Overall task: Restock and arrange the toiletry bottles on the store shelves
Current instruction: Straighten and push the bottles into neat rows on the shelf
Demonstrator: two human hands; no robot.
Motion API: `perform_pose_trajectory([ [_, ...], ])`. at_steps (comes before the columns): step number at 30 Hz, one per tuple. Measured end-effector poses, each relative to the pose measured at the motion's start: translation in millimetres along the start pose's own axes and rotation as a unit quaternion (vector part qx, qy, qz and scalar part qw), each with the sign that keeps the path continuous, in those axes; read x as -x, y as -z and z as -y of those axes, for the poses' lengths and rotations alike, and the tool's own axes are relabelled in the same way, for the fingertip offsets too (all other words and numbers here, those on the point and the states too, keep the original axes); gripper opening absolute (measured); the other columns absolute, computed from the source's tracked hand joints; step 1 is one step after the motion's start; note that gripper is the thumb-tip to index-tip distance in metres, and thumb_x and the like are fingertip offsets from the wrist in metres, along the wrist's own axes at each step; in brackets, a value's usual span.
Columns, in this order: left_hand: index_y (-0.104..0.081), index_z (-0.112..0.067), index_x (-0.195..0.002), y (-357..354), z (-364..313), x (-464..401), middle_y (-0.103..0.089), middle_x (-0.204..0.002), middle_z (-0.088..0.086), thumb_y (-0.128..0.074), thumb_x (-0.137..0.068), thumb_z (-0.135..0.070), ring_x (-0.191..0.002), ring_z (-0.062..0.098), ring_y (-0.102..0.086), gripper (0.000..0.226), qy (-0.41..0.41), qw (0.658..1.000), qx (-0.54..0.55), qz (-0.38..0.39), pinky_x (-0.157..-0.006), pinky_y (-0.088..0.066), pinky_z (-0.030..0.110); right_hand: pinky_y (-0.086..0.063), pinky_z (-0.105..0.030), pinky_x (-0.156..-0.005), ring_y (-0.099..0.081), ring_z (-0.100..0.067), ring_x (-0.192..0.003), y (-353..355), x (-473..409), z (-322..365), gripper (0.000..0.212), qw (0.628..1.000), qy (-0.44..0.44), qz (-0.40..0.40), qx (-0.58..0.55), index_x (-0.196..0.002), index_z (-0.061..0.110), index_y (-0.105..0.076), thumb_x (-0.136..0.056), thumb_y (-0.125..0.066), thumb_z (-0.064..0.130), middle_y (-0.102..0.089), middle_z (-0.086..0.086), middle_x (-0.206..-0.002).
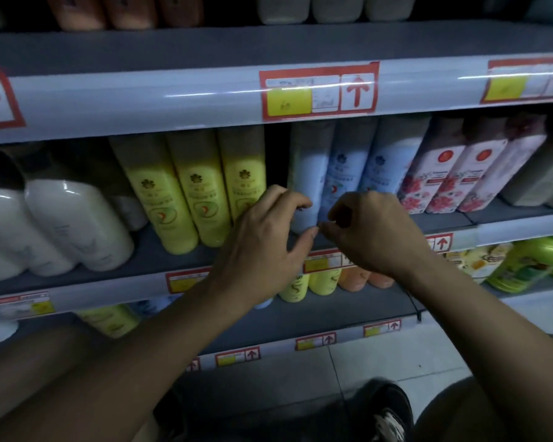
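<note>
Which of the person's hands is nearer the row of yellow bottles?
Left. The left hand overlaps the rightmost of the yellow bottles; the right hand is further right, in front of the blue bottles.

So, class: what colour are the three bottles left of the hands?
Yellow bottles, clearest in the head view.

Both bare forearms come up from the lower corners of the frame and meet near the middle. The left hand has its back turned to the camera, the fingers loosely curled and a little spread, the thumb stretched out to the right. The right hand is just beside it, the wrist bent down, the fingers curled inward. Thumb tip and right fingertips almost touch. Neither hand visibly holds anything.
</note>
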State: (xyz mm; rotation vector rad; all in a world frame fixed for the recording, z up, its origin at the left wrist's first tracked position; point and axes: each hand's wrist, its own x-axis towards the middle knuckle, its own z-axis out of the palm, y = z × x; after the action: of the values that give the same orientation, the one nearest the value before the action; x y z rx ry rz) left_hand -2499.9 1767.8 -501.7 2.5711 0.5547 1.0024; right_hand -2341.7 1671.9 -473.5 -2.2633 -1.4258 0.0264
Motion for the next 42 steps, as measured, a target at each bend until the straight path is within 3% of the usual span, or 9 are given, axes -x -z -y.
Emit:
perform_pose_trajectory([
  [5, -0.055, -0.016, -0.127, -31, -12, -5, -0.059, -0.120, 0.005, -0.072, -0.093, -0.039, -0.105, 0.022, -0.062, 0.045, 0.102, 0.994, -0.005, -0.029, -0.082, -0.053, 0.036, -0.054, -0.037, -0.064, -0.067, -0.031, -0.078, 17, -2, -17, 0.032, 0.998, -0.049, -0.030, 0.029, -0.071, 0.018, -0.063, -0.085, -0.075, 0.044, -0.070, -0.011, -0.081],
  [12, -0.036, -0.014, -0.148, -55, -20, -21, -0.052, -0.142, 0.008, -0.081, -0.084, -0.045, -0.125, 0.028, -0.057, 0.084, 0.221, 0.970, -0.002, -0.099, -0.093, -0.051, 0.035, -0.059, -0.039, -0.067, -0.069, -0.022, -0.074, 4, 10, -40, 0.023, 0.995, -0.088, -0.039, -0.023, -0.078, 0.021, -0.071, -0.088, -0.074, 0.041, -0.072, -0.002, -0.077],
  [23, -0.045, -0.017, -0.136, -85, -8, -31, -0.069, -0.125, 0.003, -0.085, -0.082, -0.039, -0.110, 0.024, -0.069, 0.070, 0.280, 0.938, 0.067, -0.191, -0.084, -0.059, 0.044, -0.061, -0.044, -0.066, -0.070, -0.027, -0.074, -14, 0, -43, 0.019, 0.994, -0.061, -0.071, -0.048, -0.083, 0.021, -0.072, -0.088, -0.067, 0.039, -0.073, -0.004, -0.079],
  [26, -0.045, -0.018, -0.141, -90, -6, -30, -0.069, -0.129, 0.002, -0.080, -0.088, -0.031, -0.114, 0.021, -0.068, 0.065, 0.272, 0.940, 0.087, -0.190, -0.092, -0.056, 0.033, -0.061, -0.043, -0.068, -0.070, -0.026, -0.078, -19, 1, -44, 0.020, 0.993, -0.070, -0.076, -0.052, -0.087, 0.024, -0.072, -0.086, -0.063, 0.042, -0.073, -0.002, -0.083],
  [28, -0.042, -0.015, -0.148, -91, -5, -30, -0.067, -0.134, 0.004, -0.075, -0.092, -0.024, -0.119, 0.022, -0.065, 0.066, 0.267, 0.943, 0.091, -0.176, -0.090, -0.046, 0.017, -0.061, -0.041, -0.071, -0.070, -0.026, -0.081, -21, 2, -46, 0.021, 0.992, -0.078, -0.082, -0.056, -0.093, 0.025, -0.072, -0.086, -0.062, 0.042, -0.074, -0.001, -0.086],
  [31, -0.026, -0.012, -0.161, -94, -7, -28, -0.059, -0.146, 0.009, -0.065, -0.100, -0.018, -0.129, 0.025, -0.057, 0.073, 0.271, 0.947, 0.091, -0.143, -0.089, -0.032, 0.009, -0.060, -0.040, -0.077, -0.071, -0.024, -0.088, -25, 5, -45, 0.021, 0.987, -0.098, -0.096, -0.080, -0.105, 0.022, -0.072, -0.088, -0.065, 0.034, -0.075, 0.002, -0.091],
  [34, -0.024, -0.013, -0.162, -94, -9, -25, -0.056, -0.150, 0.008, -0.064, -0.100, -0.022, -0.133, 0.024, -0.055, 0.074, 0.267, 0.948, 0.080, -0.153, -0.102, -0.037, 0.015, -0.060, -0.040, -0.075, -0.071, -0.022, -0.085, -32, 9, -40, 0.014, 0.978, -0.115, -0.120, -0.124, -0.097, 0.020, -0.069, -0.086, -0.064, 0.028, -0.074, 0.003, -0.086],
  [37, -0.043, -0.016, -0.147, -97, -7, -23, -0.063, -0.137, 0.004, -0.081, -0.085, -0.033, -0.124, 0.024, -0.063, 0.074, 0.270, 0.937, 0.100, -0.198, -0.102, -0.054, 0.045, -0.059, -0.039, -0.076, -0.072, -0.021, -0.091, -42, 19, -26, 0.014, 0.966, -0.123, -0.122, -0.193, -0.099, 0.023, -0.064, -0.088, -0.061, 0.029, -0.077, 0.003, -0.097],
  [42, -0.048, -0.017, -0.138, -101, -2, -24, -0.067, -0.129, 0.001, -0.083, -0.082, -0.023, -0.116, 0.020, -0.068, 0.066, 0.282, 0.920, 0.145, -0.230, -0.095, -0.057, 0.044, -0.045, -0.027, -0.074, -0.064, -0.027, -0.098, -58, 25, -8, 0.028, 0.955, -0.109, -0.121, -0.247, -0.113, 0.015, -0.055, -0.086, -0.060, 0.021, -0.067, -0.006, -0.110],
])
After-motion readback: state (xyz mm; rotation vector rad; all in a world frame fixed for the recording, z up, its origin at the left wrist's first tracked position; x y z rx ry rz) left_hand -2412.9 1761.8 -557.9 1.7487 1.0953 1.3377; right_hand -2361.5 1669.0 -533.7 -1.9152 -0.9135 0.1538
